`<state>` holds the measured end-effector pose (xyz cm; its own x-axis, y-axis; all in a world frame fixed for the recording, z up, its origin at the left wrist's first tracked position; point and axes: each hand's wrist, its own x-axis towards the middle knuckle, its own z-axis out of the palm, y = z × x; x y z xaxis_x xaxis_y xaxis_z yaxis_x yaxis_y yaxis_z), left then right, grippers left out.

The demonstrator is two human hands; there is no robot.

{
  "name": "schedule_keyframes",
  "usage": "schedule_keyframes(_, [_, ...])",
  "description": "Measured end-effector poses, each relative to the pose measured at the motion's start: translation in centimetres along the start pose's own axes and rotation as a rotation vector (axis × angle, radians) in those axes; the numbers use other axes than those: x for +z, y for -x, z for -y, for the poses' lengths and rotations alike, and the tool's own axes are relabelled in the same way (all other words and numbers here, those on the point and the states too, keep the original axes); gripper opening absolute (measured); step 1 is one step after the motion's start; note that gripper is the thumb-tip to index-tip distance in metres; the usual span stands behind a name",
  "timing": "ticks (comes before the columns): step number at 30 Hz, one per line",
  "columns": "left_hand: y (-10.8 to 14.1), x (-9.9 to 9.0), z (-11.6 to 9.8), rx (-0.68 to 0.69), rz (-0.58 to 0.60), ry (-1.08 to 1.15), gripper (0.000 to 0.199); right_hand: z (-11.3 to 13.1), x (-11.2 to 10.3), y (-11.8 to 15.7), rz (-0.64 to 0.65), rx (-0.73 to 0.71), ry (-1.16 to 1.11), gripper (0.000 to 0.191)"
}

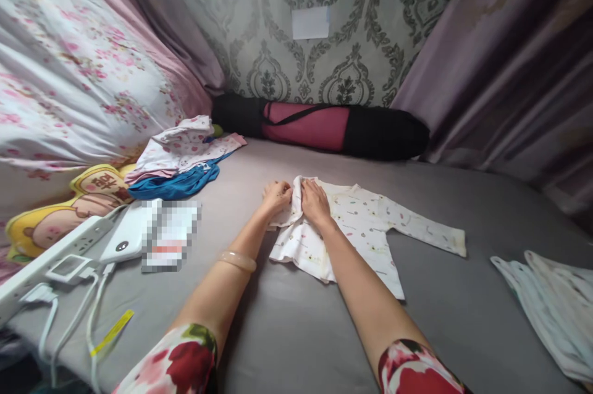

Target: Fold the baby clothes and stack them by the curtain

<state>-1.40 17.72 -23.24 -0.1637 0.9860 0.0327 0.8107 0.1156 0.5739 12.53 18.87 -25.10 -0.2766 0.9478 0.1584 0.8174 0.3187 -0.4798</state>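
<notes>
Long-sleeved baby shirt [364, 233] here, lying on the grey bedsheet [273, 344], with both arms stretched forward and angling in toward each other so the hands end up close together on its left part, and the rest of it fanned out to the right. Left hand [278, 197] is kinda curled at the folded-over bit, touching the cloth, but honestly can't tell if the fingers are pinching it. Right hand [316, 201] is pretty flat, palm down, fingers close together, on the shirt just beside that fold.
</notes>
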Motion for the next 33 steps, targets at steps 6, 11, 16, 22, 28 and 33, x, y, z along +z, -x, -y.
schedule_keyframes(6, [-1.0,-0.4,-1.4,-0.049,0.187,0.176,0.018,0.0,-0.1,0.3,-0.015,0.0,-0.014,0.046])
schedule_keyframes(11, [-1.4,-2.1,-1.4,-0.056,0.16,0.33,0.022,0.0,-0.1,0.4,-0.019,0.009,-0.014,0.046])
schedule_keyframes(16, [-1.4,-5.8,0.7,-0.168,0.36,0.386,0.036,0.4,-0.1,0.4,-0.025,0.024,-0.007,0.046])
schedule_keyframes(22, [-0.6,-10.6,4.6,-0.233,0.757,0.397,0.048,0.8,-0.3,0.3,0.009,0.059,-0.024,0.053])
schedule_keyframes(28, [-2.1,-12.4,7.8,-0.168,0.427,0.445,0.044,0.9,0.0,0.6,0.029,0.03,0.062,0.055])
schedule_keyframes(33, [-3.1,-10.7,8.7,-0.276,0.103,-0.018,0.025,1.0,0.4,0.7,0.035,0.031,0.131,0.057])
